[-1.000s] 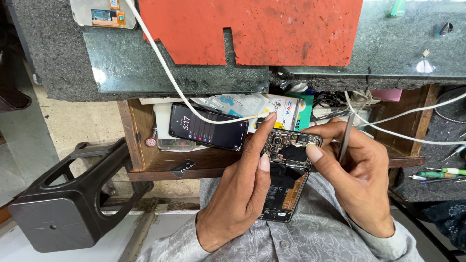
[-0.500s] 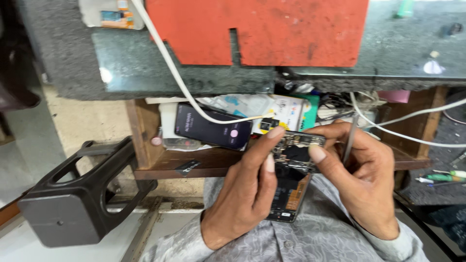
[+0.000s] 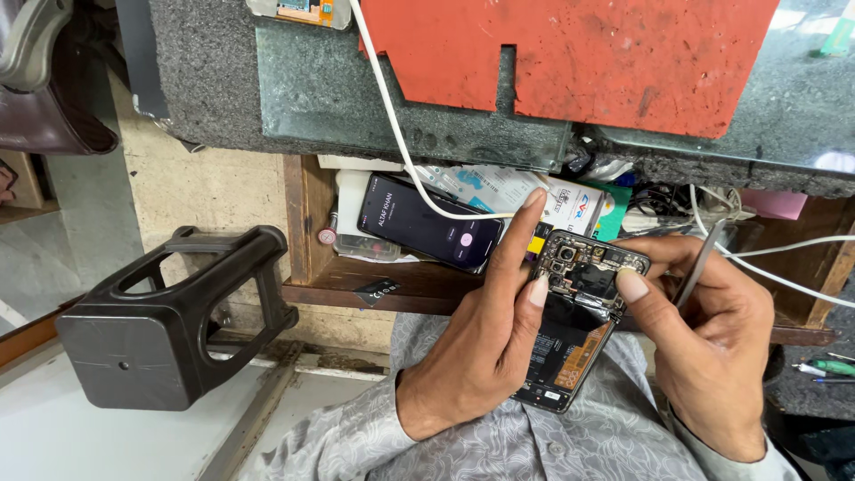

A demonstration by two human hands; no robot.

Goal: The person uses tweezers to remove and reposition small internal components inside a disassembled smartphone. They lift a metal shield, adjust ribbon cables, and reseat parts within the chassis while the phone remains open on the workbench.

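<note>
An opened phone (image 3: 570,330) with its back cover off shows its circuit board and black battery. My left hand (image 3: 485,343) grips its left side, index finger stretched up past the top edge. My right hand (image 3: 712,343) holds the phone's upper right corner with the thumb pressed on the board, and metal tweezers (image 3: 699,267) rest between its fingers. The phone hovers over my lap in front of a wooden shelf (image 3: 392,289).
A second phone (image 3: 427,224) with a lit screen lies on the shelf, plugged into a white cable (image 3: 383,98). A red mat (image 3: 614,53) lies on the stone worktop (image 3: 356,98). A black plastic stool (image 3: 169,321) stands at the left. Screwdrivers (image 3: 824,367) lie far right.
The view has shifted slightly. My hands and the opened phone keep nearly the same hold, the right thumb still pressing on the board.
</note>
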